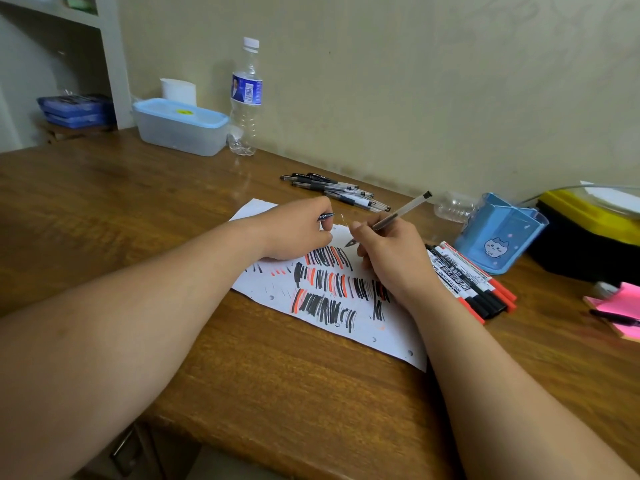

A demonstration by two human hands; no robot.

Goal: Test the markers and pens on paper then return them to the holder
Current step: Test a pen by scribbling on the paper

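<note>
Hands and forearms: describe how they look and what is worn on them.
The left hand and right hand are bare: no gloves, no rings visible. The left forearm and right forearm are uncovered to the picture's edge, with no sleeve, watch or bracelet in view.

Brown wooden desk [311, 393] against beige wall [415, 81], white shelving [114, 64] left.

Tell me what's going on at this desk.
A person is mid-test. The right hand holds a clear pen, tip just over the paper, which is covered in black and red strokes. The left hand rests on the paper, its fingers pinching what looks like the cap. Markers lie by the right wrist, more pens farther back, and the blue holder stands to the right.
</note>
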